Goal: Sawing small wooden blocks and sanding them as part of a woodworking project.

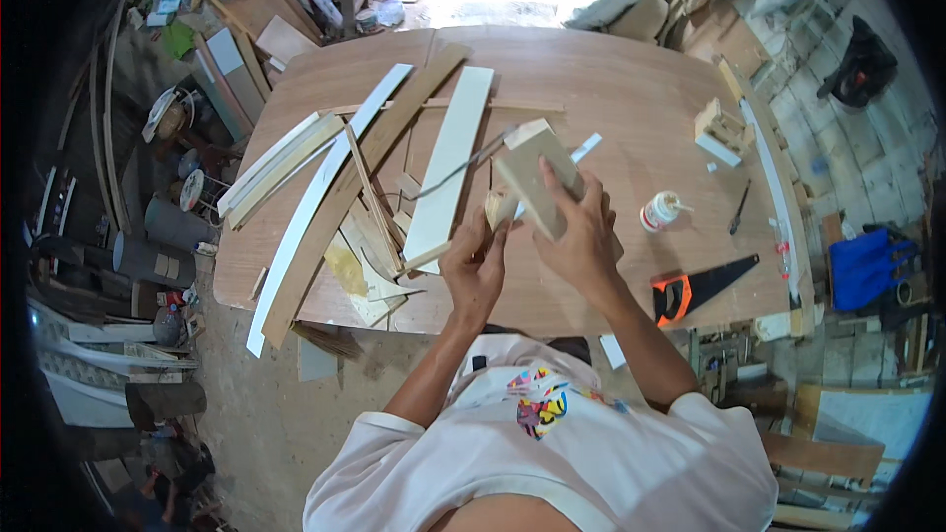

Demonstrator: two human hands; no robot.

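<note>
Over the near middle of the table, my right hand grips a pale wooden block, tilted, its fingers lying along one side. My left hand is closed on a small wood piece right beside that block. Whether the two pieces touch is hard to tell. A thin dark curved strip runs left from near the block's top. To the left of my left hand lie a wide cream board, a long brown board and a long white strip.
A handsaw with an orange and black handle lies at the table's near right. Beyond it stand a white glue bottle and a small wooden assembly. Thin wood offcuts lie near the front edge. A long white-faced strip follows the right edge.
</note>
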